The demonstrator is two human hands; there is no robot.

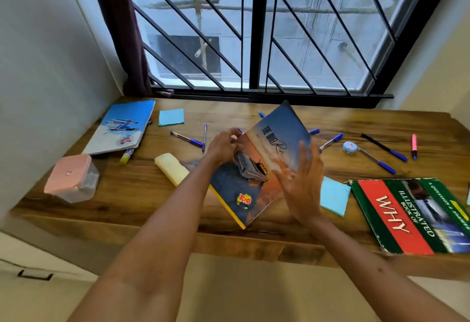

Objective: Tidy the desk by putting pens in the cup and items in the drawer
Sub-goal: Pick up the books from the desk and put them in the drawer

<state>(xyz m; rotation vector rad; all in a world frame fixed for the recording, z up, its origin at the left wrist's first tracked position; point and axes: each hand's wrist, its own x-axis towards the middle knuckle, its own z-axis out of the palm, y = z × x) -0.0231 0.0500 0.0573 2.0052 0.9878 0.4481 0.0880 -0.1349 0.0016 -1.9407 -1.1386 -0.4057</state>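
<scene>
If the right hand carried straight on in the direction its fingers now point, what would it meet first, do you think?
The right hand already lies with straight fingers against the tilted notebook, pointing up and away. Past the cover's edge, a blue pen seems to lie nearest its line, though depth is unclear.

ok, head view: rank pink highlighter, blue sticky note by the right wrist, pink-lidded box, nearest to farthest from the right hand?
1. Blue sticky note, just right of the right hand.
2. Pink highlighter, far right.
3. Pink-lidded box, far left edge.
</scene>
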